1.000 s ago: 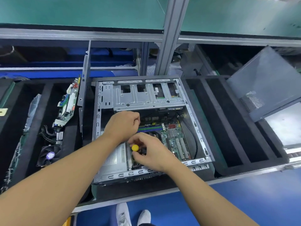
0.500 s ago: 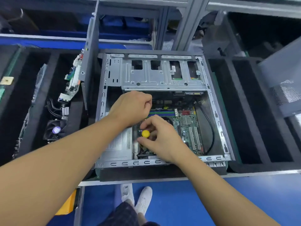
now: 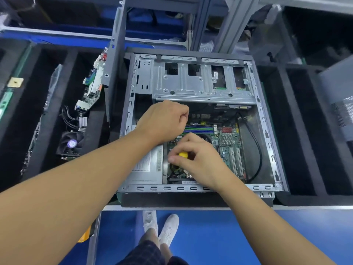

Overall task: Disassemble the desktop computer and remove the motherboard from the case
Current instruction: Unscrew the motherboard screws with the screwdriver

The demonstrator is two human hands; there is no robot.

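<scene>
Open case [image 3: 267,134] lying flat on the bench, viewed from above. The motherboard [image 3: 227,148] remains inside, on the case floor beside the power supply [image 3: 145,165]. The right hand [image 3: 198,159] closes its fingers round a yellow-capped screwdriver [image 3: 183,154], held upright, probably to bear straight down on a board screw. The left hand [image 3: 164,121], curled into a fist, hovers above the board; any contents are hidden. The drive cage [image 3: 202,83] overhangs the far end, and the case walls crowd the remaining sides, so clearance lies upward.
</scene>
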